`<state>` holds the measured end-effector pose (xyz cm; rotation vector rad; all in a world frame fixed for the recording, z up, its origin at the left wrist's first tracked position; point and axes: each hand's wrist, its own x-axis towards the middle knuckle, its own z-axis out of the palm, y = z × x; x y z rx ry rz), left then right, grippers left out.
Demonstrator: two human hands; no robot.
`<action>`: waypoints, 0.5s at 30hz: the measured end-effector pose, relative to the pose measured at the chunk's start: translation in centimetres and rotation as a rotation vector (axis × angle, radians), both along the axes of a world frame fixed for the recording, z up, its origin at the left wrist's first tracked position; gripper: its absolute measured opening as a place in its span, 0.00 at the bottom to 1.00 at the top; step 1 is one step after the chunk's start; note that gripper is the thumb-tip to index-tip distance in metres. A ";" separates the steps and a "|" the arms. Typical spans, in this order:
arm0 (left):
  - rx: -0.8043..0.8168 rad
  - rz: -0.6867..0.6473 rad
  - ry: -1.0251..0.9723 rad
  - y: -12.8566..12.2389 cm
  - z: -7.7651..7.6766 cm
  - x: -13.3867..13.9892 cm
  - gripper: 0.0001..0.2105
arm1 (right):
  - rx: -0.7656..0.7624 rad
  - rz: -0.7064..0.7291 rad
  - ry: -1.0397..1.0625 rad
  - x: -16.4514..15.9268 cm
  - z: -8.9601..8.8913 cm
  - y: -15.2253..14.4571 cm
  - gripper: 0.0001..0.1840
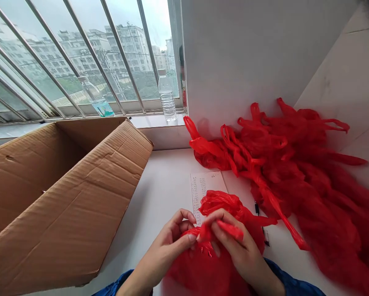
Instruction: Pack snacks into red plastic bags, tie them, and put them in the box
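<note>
A red plastic bag [209, 271] lies bunched in front of me on the white table. My left hand [175, 236] pinches its gathered edge between thumb and fingers. Just to the right, my right hand [230, 238] is closed on another part of the same bag, and a twisted end of it sticks out over the fingers. The two hands are close together, with crumpled red film between them. Part of the bag rises behind my fingers and covers the lower part of a written sheet of paper [209, 181].
A large open cardboard box [79, 205] stands on the left. Many red plastic bags [295, 164] are heaped on the right against the wall. Two plastic bottles, one labelled [100, 102] and one clear [167, 98], stand on the sill by the barred window. A pen [257, 208] lies partly hidden.
</note>
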<state>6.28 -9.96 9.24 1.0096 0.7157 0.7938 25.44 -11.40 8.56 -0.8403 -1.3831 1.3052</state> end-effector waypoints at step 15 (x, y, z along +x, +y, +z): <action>0.114 0.020 0.226 -0.5 0.6 -0.3 0.15 | 0.599 -0.357 -0.377 -0.4 -0.7 -0.7 0.07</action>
